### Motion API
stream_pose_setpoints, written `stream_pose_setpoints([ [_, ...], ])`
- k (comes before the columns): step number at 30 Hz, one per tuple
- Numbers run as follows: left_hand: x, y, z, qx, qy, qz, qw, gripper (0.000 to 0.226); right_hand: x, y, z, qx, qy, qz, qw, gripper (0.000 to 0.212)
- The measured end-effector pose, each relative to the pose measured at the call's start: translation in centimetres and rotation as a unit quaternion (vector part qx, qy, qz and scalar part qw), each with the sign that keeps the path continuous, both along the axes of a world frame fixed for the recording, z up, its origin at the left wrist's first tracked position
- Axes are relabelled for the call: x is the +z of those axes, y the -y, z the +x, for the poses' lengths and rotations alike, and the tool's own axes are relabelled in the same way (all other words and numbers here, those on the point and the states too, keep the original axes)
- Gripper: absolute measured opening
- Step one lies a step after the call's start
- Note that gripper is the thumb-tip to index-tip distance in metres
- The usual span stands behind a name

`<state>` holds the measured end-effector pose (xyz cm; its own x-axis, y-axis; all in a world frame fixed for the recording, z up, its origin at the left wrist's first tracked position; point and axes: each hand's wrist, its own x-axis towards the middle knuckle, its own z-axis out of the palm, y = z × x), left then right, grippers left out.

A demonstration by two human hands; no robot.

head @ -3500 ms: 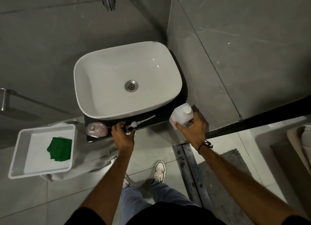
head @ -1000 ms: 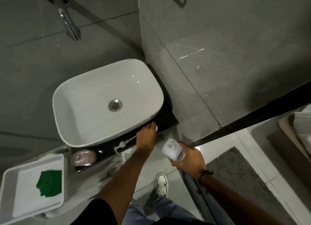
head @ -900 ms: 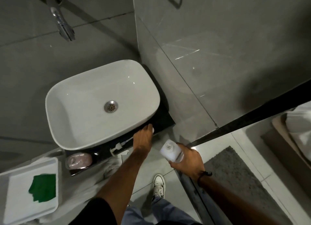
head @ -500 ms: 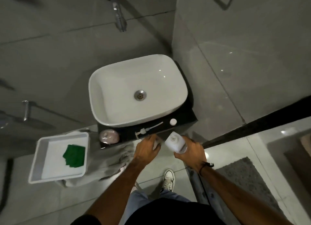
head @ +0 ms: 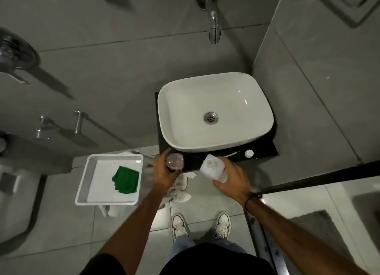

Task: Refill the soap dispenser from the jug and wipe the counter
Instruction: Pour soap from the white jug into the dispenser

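Observation:
My left hand (head: 164, 171) grips the pinkish soap dispenser bottle (head: 174, 161) at the left front corner of the black counter (head: 265, 151); its top is open. My right hand (head: 232, 176) holds the white jug (head: 212, 166), uncapped and tilted, just in front of the counter's edge. The jug's white cap (head: 249, 153) lies on the counter at the right, with the pump tube (head: 231, 154) partly showing beside it. A green cloth (head: 125, 179) lies in a white tray (head: 82, 192) to the left.
A white basin (head: 185, 134) fills most of the counter, with a wall tap (head: 213, 25) above it. A crumpled white towel (head: 178, 192) hangs below the tray and counter. Grey walls close in behind and at the right; a toilet (head: 14, 192) stands far left.
My left hand let go of the pump, set the jug's cap down on the counter, then moved left and took hold of the dispenser bottle. The jug was lifted off the counter.

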<state>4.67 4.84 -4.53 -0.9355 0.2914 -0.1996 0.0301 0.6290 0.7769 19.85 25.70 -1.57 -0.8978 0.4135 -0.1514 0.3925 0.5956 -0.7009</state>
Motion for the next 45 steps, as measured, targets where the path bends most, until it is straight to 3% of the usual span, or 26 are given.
stream_pose_setpoints([
  [5, 0.2, -0.1, -1.3, -0.065, -0.03, -0.041, 0.997, 0.062, 1.7, 1.5, -2.0, 0.032, 0.019, 0.084, 0.996, 0.087],
  [14, 1.9, 2.4, -0.2, -0.01, -0.045, 0.017, 0.999, 0.061, 4.7, 2.9, -5.0, 0.152, -0.001, 0.246, 0.957, 0.084],
  [18, 2.7, 3.0, -0.3, -0.02, -0.064, 0.042, 0.997, 0.058, 6.0, 3.8, -6.5, 0.192, 0.015, 0.269, 0.944, 0.083],
  [28, 3.2, 3.7, -0.5, -0.002, -0.109, 0.005, 0.994, 0.058, 7.5, 5.3, -8.4, 0.242, 0.078, 0.336, 0.907, 0.084],
  [45, 3.5, 3.3, 0.1, 0.001, -0.075, 0.008, 0.997, 0.056, 9.0, 5.7, -8.7, 0.276, 0.106, 0.395, 0.87, 0.087],
])
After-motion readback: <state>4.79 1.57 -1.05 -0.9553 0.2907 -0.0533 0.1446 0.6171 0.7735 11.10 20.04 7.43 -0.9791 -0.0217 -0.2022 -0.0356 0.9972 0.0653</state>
